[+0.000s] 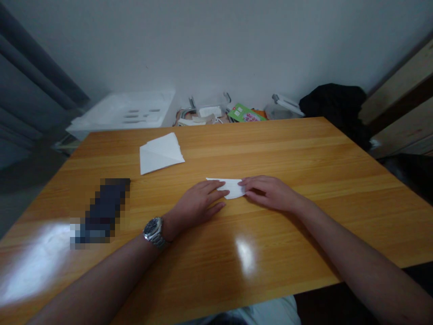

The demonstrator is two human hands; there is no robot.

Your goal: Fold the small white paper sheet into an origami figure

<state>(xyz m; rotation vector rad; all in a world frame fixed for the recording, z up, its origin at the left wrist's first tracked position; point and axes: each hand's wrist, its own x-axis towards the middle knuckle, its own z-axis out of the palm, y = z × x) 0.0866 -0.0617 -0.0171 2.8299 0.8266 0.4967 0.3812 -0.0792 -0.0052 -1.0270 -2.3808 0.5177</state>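
Note:
A small folded white paper [233, 188] lies flat near the middle of the wooden table. My left hand [203, 201], with a metal watch on its wrist, rests on the paper's left part, fingers apart and pointing right. At the paper's right end, my right hand [265, 192] has its thumb and fingertips closed on the edge. Part of the paper is hidden beneath the left fingers.
Larger white sheets [160, 154] lie at the back left of the table [270, 149]. A blurred dark object [106, 210] is on the left. Behind the far edge are a white foam tray [135, 108], a green booklet [245, 113] and a black cloth [333, 106].

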